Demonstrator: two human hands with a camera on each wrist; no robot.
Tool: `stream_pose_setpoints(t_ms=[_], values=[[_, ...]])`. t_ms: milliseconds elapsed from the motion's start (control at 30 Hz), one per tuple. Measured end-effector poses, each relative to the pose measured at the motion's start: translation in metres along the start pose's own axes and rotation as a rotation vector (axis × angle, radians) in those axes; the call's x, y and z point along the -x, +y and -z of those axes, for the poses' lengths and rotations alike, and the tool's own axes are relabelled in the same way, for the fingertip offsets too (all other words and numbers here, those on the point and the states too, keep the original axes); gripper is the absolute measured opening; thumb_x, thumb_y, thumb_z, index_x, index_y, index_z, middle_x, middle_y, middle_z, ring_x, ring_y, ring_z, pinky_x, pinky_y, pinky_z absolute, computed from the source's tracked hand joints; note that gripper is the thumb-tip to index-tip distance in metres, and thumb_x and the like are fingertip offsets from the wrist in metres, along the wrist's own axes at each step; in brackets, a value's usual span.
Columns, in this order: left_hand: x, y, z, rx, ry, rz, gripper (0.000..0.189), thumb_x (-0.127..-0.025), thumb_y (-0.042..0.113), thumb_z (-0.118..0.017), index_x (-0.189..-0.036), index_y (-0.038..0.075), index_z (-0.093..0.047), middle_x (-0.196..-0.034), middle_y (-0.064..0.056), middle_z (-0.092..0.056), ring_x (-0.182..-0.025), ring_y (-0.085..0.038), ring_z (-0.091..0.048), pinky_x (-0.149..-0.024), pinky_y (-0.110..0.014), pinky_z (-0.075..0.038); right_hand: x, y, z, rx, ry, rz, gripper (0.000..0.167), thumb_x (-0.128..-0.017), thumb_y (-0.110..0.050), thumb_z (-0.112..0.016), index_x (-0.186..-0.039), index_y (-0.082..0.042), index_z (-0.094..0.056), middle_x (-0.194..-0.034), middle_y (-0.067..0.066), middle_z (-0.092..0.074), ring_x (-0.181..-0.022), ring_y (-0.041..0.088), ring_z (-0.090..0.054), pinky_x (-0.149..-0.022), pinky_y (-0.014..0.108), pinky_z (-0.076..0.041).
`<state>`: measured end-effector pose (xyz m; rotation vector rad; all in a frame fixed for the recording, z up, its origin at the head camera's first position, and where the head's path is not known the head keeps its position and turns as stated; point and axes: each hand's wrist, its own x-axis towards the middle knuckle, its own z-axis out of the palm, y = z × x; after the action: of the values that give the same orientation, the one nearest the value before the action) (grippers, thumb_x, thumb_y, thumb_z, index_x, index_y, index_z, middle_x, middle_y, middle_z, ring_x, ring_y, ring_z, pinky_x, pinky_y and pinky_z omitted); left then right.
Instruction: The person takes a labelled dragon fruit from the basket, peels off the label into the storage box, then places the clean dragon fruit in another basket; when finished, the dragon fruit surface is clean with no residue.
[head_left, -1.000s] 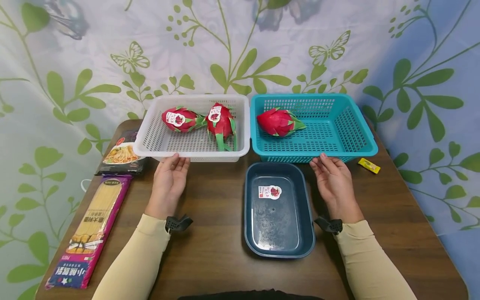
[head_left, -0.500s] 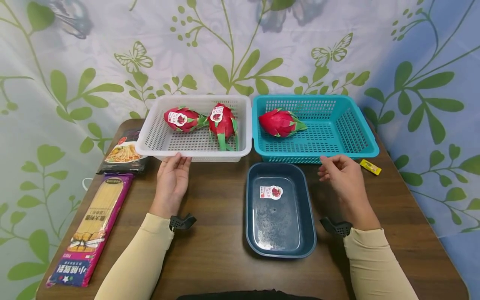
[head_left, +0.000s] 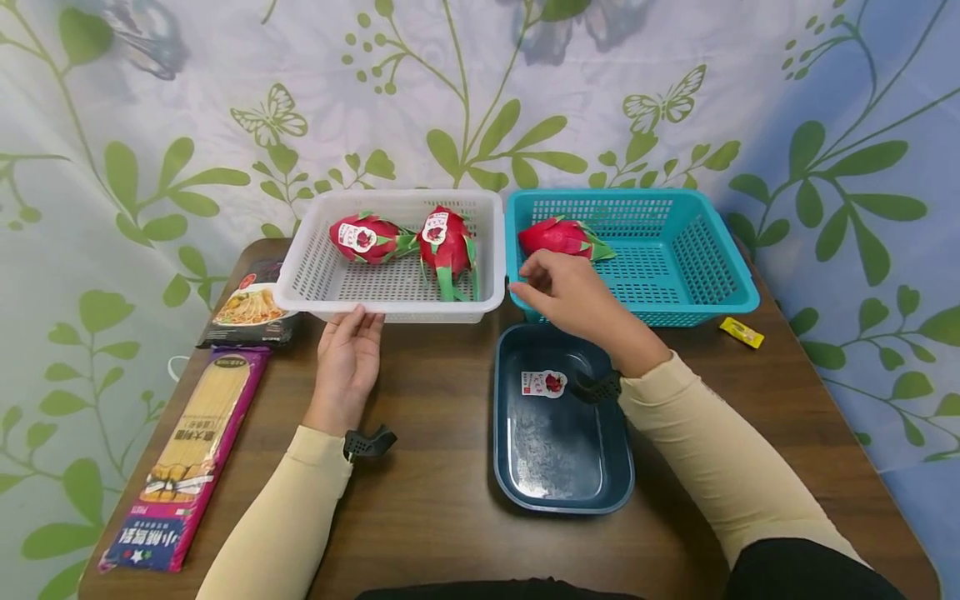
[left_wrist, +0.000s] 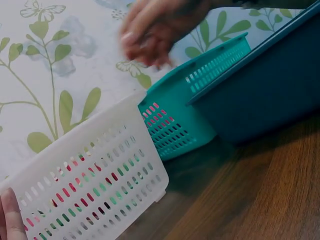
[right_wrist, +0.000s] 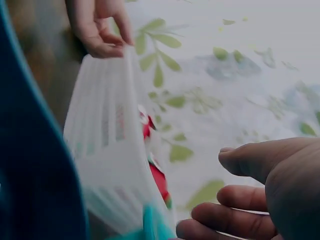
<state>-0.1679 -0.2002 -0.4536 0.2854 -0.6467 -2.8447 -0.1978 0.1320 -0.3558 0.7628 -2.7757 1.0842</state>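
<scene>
In the head view my left hand [head_left: 347,367] is at the front rim of the white basket [head_left: 315,305], thumb tip touching it and fingers loosely bent below. Two dragon fruits [head_left: 367,238] with stickers lie in this basket. My right hand [head_left: 573,296] hovers over the front left corner of the teal basket [head_left: 705,312], palm turned left. Its thumb and fingers are apart with nothing between them, as the right wrist view shows the hand [right_wrist: 265,190]. One dragon fruit [head_left: 551,237] in the teal basket is partly hidden behind this hand.
A dark blue tub [head_left: 555,467] with a dragon fruit sticker [head_left: 543,383] inside stands below my right forearm. On the left lie a spaghetti pack [head_left: 187,458] and a black noodle packet [head_left: 247,312]. A small yellow packet [head_left: 742,332] lies right of the teal basket.
My right hand has left the front rim of the teal basket and swung left over the dark blue tub to the teal basket's left corner. My left hand has stayed at the white rim.
</scene>
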Motion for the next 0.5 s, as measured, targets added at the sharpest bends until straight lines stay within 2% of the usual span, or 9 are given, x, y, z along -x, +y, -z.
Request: stream_pose_setpoints(t_ms=[133, 300, 400, 500], values=[[-0.001, 0.0, 0.002, -0.005, -0.009, -0.005, 0.01, -0.102, -0.009, -0.061, -0.109, -0.005, -0.054, -0.11, -0.02, -0.062, -0.096, -0.027, -0.066, -0.096, -0.037, -0.056, -0.046, -0.016, -0.02, 0.042, -0.086, 0.002, 0.043, -0.096, -0.028, -0.081, -0.124, -0.001, -0.064, -0.113, 0.012, -0.069, -0.1, 0.025, -0.066, -0.087, 0.039, -0.059], [-0.002, 0.001, 0.004, -0.007, -0.008, -0.013, 0.011, -0.102, -0.009, -0.062, -0.11, -0.006, -0.054, -0.109, -0.019, -0.063, -0.094, -0.027, -0.066, -0.094, -0.037, -0.057, -0.102, -0.026, -0.044, 0.083, -0.202, -0.012, 0.068, -0.092, -0.036, -0.084, -0.141, -0.001, -0.053, -0.132, 0.014, -0.06, -0.118, 0.027, -0.058, -0.089, 0.038, -0.058], [-0.002, 0.001, 0.005, -0.016, -0.008, -0.014, 0.011, -0.102, -0.009, -0.062, -0.109, -0.006, -0.054, -0.108, -0.019, -0.063, -0.094, -0.027, -0.066, -0.093, -0.037, -0.057, -0.128, -0.026, -0.057, 0.118, -0.266, -0.07, 0.086, -0.09, -0.042, -0.084, -0.152, -0.001, -0.041, -0.141, 0.015, -0.053, -0.128, 0.028, -0.05, -0.093, 0.04, -0.057], [-0.003, 0.0, 0.004, -0.022, -0.009, -0.012, 0.009, -0.102, -0.009, -0.061, -0.108, -0.005, -0.055, -0.109, -0.019, -0.061, -0.094, -0.027, -0.066, -0.094, -0.037, -0.057, -0.146, -0.024, -0.071, 0.177, -0.327, -0.193, 0.105, -0.089, -0.052, -0.081, -0.161, 0.0, -0.024, -0.148, 0.019, -0.043, -0.135, 0.032, -0.044, -0.1, 0.043, -0.053]])
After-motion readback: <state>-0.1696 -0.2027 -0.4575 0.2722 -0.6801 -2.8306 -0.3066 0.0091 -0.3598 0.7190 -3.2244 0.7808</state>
